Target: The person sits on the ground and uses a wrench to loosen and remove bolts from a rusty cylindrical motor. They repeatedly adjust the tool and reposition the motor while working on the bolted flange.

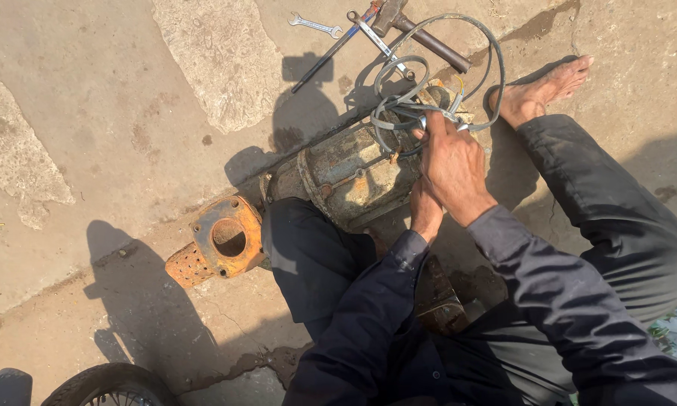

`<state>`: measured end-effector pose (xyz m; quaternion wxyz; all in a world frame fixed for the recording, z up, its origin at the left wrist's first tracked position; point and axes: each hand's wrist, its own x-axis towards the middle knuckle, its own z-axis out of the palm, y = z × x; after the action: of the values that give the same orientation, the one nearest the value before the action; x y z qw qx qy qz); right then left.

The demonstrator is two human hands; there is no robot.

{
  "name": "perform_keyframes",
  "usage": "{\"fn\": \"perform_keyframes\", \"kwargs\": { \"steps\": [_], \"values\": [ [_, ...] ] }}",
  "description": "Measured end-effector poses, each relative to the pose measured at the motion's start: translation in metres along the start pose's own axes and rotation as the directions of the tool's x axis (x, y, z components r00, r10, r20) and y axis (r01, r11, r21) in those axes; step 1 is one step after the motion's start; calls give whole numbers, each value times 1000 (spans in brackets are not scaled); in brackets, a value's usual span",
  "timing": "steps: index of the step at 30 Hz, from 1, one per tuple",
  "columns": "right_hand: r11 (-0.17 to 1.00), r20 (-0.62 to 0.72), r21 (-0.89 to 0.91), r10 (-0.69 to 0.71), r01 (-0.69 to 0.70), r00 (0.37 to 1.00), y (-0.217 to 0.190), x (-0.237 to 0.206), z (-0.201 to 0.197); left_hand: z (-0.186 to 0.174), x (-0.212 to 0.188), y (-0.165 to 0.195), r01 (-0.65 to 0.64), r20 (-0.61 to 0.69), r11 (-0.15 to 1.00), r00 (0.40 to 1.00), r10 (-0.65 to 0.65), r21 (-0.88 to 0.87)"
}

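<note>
A rusty old pump motor [346,177] lies on the concrete between my legs, with an orange rusted flange [222,240] at its lower left end. A grey cable [436,71] loops in coils from its upper end. My right hand [453,167] rests on that upper end, fingers closed on the cable and a small metal piece where the wires come out. My left hand [425,212] sits mostly hidden under the right one, pressed against the motor body; its fingers cannot be seen.
Tools lie on the ground above the motor: a small spanner [315,25], a long dark screwdriver [325,62], another spanner [376,39] and a hammer [417,34]. My bare foot [541,89] is at the upper right. A tyre [109,385] shows at the bottom left.
</note>
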<state>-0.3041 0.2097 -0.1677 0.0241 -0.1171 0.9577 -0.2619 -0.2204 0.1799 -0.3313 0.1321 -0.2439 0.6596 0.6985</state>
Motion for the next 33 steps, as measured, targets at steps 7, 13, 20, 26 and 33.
{"fn": "perform_keyframes", "kwargs": {
  "steps": [7, 13, 20, 26, 33],
  "values": [
    [996, -7, 36, -75, 75, 997, 39, 58, 47, -14, -19, 3, 233, 126, 877, 972, -198, -420],
    [997, -70, 47, 66, -63, 995, 18, 48, 52, -24, -31, -10, 305, 127, 868, 952, -277, -392],
    [975, -230, 58, -197, 215, 953, 24, 14, 56, -36, -36, -10, 408, 113, 801, 909, -401, -438],
    [891, -129, 261, -348, 371, 928, 13, -81, 65, -56, -54, -20, 409, 226, 765, 913, -340, -498],
    [629, 136, 706, 331, -326, 934, 11, -234, 6, -39, -48, -28, 116, 23, 934, 993, -115, -339]
  ]
}}
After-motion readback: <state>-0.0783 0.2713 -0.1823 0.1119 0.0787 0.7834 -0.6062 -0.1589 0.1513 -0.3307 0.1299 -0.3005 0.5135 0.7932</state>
